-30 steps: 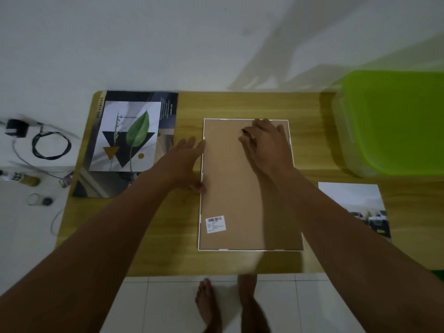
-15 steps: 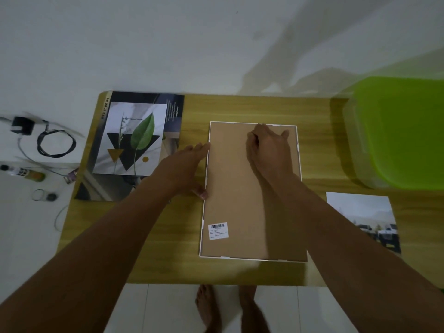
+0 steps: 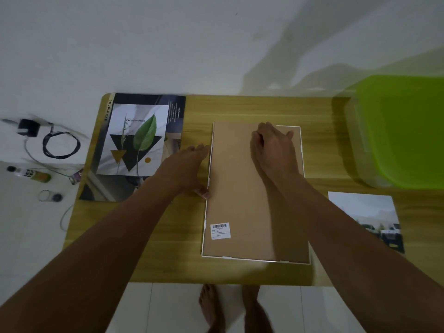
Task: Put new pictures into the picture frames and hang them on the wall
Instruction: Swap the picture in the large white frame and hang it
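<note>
While the picture frame [image 3: 242, 212] lies face down at mid-counter [image 3: 149, 248], brown backing [image 3: 235, 164] up, the left hand [image 3: 185, 169] rests against its left edge, fingers [image 3: 199, 149] straight, released. The right hand [image 3: 274, 150] sits on the backing near the far edge, fingers [image 3: 258, 138] curled; grasp cannot be told. Leaf print [image 3: 137, 140] left, car photo [image 3: 367, 219] right.
</note>
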A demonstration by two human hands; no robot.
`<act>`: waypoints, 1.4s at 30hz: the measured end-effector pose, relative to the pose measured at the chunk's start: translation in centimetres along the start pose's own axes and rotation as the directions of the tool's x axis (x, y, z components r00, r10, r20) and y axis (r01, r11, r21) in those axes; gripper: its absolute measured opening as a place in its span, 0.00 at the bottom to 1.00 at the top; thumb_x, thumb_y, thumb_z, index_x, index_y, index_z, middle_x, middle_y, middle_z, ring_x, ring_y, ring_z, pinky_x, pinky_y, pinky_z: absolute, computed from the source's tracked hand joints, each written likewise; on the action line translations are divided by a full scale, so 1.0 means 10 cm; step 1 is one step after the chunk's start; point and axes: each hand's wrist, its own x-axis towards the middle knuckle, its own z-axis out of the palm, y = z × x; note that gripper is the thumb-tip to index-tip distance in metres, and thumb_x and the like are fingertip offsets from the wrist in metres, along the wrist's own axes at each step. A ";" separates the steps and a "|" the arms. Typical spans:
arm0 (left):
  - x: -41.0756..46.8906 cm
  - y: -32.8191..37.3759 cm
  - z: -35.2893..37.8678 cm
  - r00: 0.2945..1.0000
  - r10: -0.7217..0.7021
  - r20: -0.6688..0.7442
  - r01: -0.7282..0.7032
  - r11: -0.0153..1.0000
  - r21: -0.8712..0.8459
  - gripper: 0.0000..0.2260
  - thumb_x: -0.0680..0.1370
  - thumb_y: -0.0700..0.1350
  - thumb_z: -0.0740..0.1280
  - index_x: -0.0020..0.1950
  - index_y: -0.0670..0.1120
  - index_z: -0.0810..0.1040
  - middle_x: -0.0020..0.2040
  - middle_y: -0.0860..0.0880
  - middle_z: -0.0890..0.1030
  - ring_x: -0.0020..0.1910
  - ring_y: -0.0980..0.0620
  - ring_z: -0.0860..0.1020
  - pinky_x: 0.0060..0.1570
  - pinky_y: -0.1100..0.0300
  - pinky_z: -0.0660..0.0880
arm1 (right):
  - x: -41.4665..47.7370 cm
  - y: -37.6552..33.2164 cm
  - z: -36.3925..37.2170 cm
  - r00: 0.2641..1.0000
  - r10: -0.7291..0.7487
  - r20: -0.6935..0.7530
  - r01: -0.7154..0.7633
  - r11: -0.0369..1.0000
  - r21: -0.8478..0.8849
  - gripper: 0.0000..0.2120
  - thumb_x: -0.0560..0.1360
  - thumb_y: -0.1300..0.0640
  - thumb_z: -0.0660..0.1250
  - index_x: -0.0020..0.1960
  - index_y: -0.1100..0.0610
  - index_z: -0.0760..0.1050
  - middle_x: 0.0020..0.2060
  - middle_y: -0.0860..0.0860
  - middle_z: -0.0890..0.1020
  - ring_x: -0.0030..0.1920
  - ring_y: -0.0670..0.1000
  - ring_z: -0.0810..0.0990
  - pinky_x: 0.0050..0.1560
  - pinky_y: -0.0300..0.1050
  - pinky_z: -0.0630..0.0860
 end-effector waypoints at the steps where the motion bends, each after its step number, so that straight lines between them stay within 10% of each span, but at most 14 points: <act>1: 0.00 0.00 0.00 1.000 0.004 0.008 -0.004 1.000 0.011 0.57 0.60 0.52 0.82 0.80 0.53 0.49 0.80 0.49 0.56 0.77 0.45 0.58 0.70 0.47 0.63 | 0.00 0.01 0.00 1.000 0.003 0.002 -0.003 1.000 0.001 0.09 0.80 0.58 0.57 0.45 0.60 0.72 0.41 0.57 0.78 0.36 0.63 0.76 0.62 0.71 0.66; 14: 0.17 0.04 0.08 0.998 0.006 -0.070 -0.021 0.978 -0.209 0.50 0.63 0.59 0.79 0.78 0.50 0.57 0.72 0.47 0.70 0.71 0.44 0.68 0.69 0.46 0.66 | -0.01 0.00 -0.03 0.999 -0.032 -0.029 0.032 0.999 -0.010 0.09 0.79 0.59 0.59 0.45 0.61 0.74 0.41 0.58 0.78 0.44 0.63 0.77 0.60 0.72 0.67; 24: 0.16 0.02 0.08 0.988 -0.038 0.149 0.024 0.995 0.097 0.59 0.66 0.53 0.79 0.79 0.50 0.37 0.80 0.47 0.41 0.79 0.45 0.41 0.76 0.39 0.49 | -0.07 0.04 -0.06 0.999 -0.040 -0.006 0.040 0.999 -0.037 0.09 0.81 0.59 0.59 0.47 0.63 0.74 0.43 0.58 0.79 0.43 0.63 0.78 0.66 0.72 0.62; 42: 0.08 0.00 0.15 0.996 -0.009 0.092 0.000 0.996 0.092 0.63 0.62 0.56 0.81 0.78 0.52 0.34 0.80 0.46 0.38 0.78 0.43 0.38 0.74 0.40 0.41 | -0.04 0.10 -0.10 0.998 -0.052 0.027 0.054 0.997 -0.050 0.09 0.81 0.58 0.57 0.48 0.61 0.74 0.44 0.57 0.79 0.41 0.63 0.77 0.63 0.70 0.64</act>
